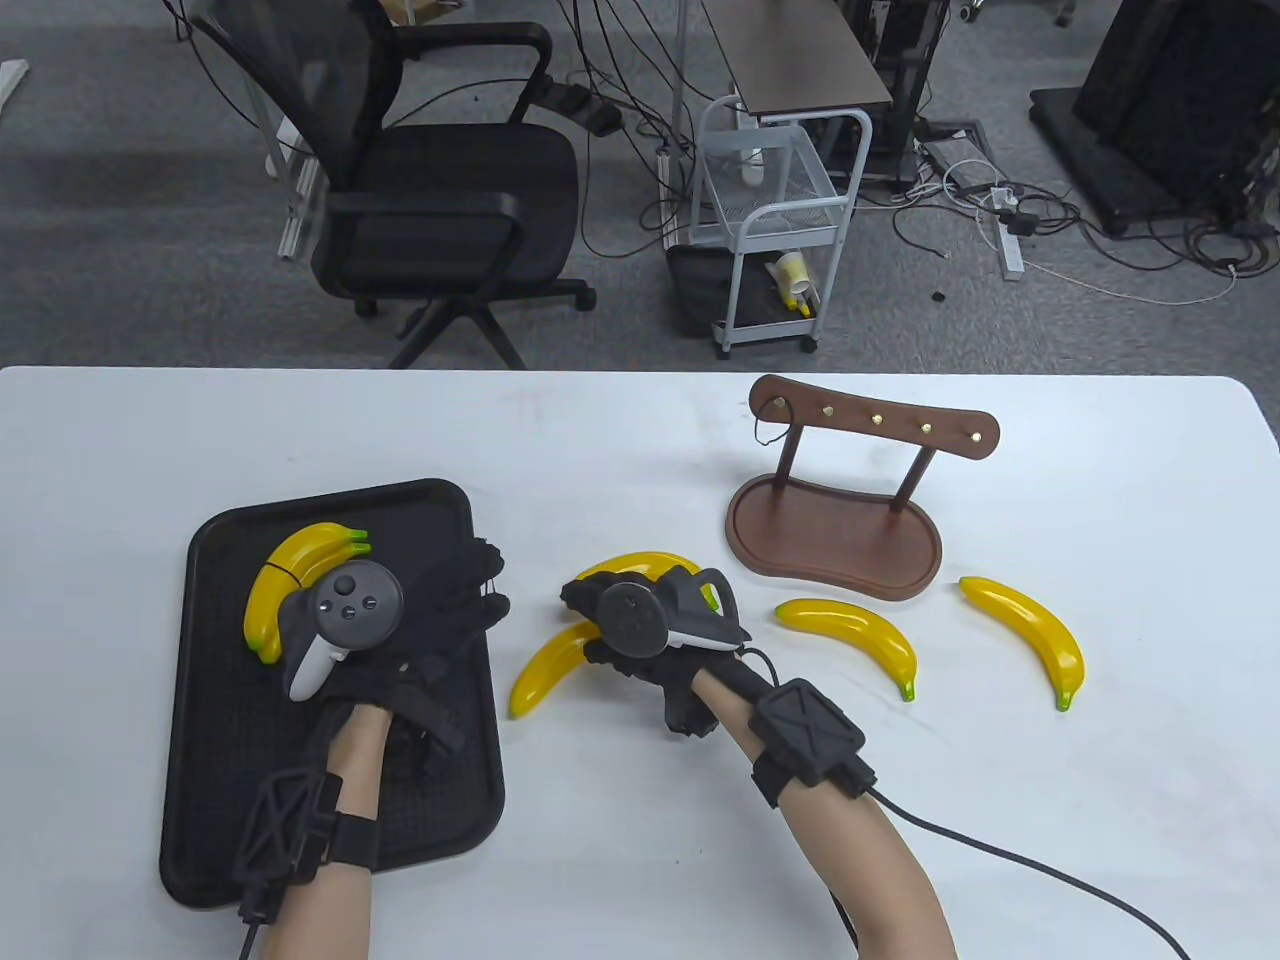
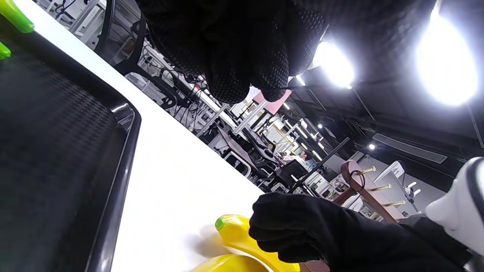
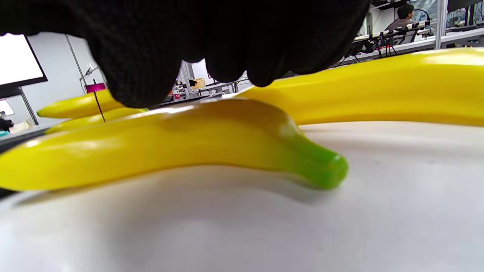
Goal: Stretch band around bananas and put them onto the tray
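Step in hand: one banded pair of bananas lies on the black tray at lower left of the table view; the next pair is being gathered, I judge.
Right hand: at frame centre, over two loose bananas on the white worktop. The right wrist view shows fingertips just above the near banana; whether the grip has closed on it I cannot tell.
Left hand: over the tray, right of the banded pair; fingers look spread and hold nothing I can see.
Band: a thin dark loop hangs on the first peg of the wooden hook rack, upper right of centre.
Next move: likely bring the two bananas side by side, fetch a band and stretch it around both.
Other things: two more bananas, one below the rack base, one further right.
In the way: nothing lies between the hands and the tray; the rack stands just beyond the loose bananas.
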`<state>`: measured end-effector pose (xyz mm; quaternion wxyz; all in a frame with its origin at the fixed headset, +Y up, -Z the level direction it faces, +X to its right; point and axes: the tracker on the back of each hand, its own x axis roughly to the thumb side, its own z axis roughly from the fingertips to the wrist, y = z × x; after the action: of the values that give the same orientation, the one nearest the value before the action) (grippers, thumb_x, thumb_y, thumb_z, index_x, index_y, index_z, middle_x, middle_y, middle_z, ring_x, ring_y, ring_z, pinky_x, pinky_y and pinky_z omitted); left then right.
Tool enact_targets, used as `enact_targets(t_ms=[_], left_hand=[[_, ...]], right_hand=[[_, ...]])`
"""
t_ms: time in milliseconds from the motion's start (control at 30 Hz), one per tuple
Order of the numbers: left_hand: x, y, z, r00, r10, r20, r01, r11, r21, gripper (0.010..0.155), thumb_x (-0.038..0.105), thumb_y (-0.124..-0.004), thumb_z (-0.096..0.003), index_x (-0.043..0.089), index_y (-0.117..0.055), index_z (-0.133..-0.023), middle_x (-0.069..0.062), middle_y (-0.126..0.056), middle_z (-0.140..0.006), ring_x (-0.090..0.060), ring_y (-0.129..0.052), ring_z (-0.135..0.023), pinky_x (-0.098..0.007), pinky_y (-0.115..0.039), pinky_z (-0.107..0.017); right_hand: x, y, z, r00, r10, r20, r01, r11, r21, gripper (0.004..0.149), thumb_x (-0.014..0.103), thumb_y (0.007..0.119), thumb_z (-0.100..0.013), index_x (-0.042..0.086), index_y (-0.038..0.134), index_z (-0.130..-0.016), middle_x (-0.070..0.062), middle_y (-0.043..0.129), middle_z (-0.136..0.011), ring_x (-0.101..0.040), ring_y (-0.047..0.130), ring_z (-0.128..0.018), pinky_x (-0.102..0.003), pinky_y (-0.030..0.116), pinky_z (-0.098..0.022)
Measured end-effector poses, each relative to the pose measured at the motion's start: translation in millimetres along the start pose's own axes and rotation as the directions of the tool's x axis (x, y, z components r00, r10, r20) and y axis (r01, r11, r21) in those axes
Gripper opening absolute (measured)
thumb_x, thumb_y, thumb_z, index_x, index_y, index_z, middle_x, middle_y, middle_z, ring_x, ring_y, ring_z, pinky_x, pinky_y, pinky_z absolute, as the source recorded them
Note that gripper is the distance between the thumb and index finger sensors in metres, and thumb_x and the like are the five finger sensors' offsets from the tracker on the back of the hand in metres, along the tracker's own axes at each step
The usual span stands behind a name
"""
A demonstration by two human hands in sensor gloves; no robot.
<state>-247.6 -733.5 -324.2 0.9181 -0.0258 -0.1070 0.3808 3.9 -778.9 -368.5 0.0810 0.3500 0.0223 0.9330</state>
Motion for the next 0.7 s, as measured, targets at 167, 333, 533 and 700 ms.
enact_targets(t_ms=[167,333,533,700], left_hand=[[0,-1,0,1.0,0.005,-0.004,-0.005,1.0,-0.006,0.067,0.057,-0.072,-0.0486,0.028,-0.059,-0.107,0.005,-0.075,-0.111,-0.024,-0.08,-0.104,-0.047,-0.061,-0.083],[1,-2,-1,1.0,0.004,0.0,-0.004,1.0,-0.01,0.066,0.057,-0.071,-0.0488,0.028,-0.06,-0.107,0.004,-0.075,-0.111,-0.024,-0.08,-0.104,-0.047,-0.061,-0.083],[1,-3,-1,1.0,0.01,0.0,-0.01,1.0,-0.011,0.065,0.057,-0.071,-0.0491,0.028,-0.06,-0.107,0.005,-0.076,-0.111,-0.024,-0.08,-0.104,-0.047,-0.061,-0.083],[1,-3,-1,1.0,0.013,-0.003,-0.013,1.0,-0.012,0.065,0.057,-0.071,-0.0492,0.028,-0.06,-0.107,0.005,-0.076,-0.111,-0.024,-0.081,-0.104,-0.047,-0.061,-0.083]], right_hand=[[3,7,-2,0.999,0.04,0.011,-0.041,0.999,0.003,0.068,0.037,0.087,-0.046,0.022,0.059,-0.106,-0.005,0.071,-0.106,-0.032,0.079,-0.091,-0.05,0.073,-0.063],[6,11,-3,0.997,0.068,0.024,-0.069,0.998,0.013,0.067,0.037,0.088,-0.046,0.023,0.059,-0.105,-0.004,0.072,-0.105,-0.032,0.079,-0.091,-0.05,0.074,-0.063],[11,14,-4,0.99,0.132,0.045,-0.133,0.991,0.023,0.067,0.037,0.088,-0.046,0.024,0.059,-0.105,-0.003,0.072,-0.105,-0.03,0.08,-0.091,-0.049,0.074,-0.062],[14,16,-5,0.983,0.173,0.057,-0.175,0.984,0.027,0.067,0.037,0.088,-0.045,0.025,0.06,-0.105,-0.002,0.072,-0.105,-0.03,0.08,-0.09,-0.049,0.074,-0.062]])
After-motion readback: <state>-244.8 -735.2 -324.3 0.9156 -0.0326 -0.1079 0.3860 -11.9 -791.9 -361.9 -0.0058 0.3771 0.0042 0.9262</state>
